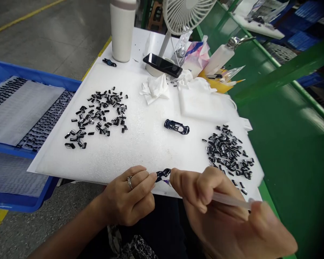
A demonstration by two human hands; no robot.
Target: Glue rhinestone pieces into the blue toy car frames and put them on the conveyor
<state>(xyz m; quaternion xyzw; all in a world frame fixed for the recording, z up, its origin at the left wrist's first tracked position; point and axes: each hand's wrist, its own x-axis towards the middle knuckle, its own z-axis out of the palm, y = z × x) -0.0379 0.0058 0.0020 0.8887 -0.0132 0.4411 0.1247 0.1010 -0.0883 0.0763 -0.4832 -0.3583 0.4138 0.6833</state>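
Near the front edge of the white foam-topped table [140,140], my left hand [133,196] pinches one end of a dark toy car body [162,175]. My right hand [218,201] is wrapped round a thin translucent tube-like tool [230,200], whose purplish tip is at the car body's underside; its fingertips are by the car's other end. A second dark car body [176,127] lies mid-table. Small black parts are spread at the left [97,115], and a denser heap of black parts [226,149] lies to the right.
Blue trays [62,83] with rows of dark parts stand left of the table. Along the back are a white tumbler [122,32], fan [189,14], phone [162,65], crumpled tissue [155,89], spray bottle [220,59] and yellow container [217,84]. A green partition [291,144] runs right.
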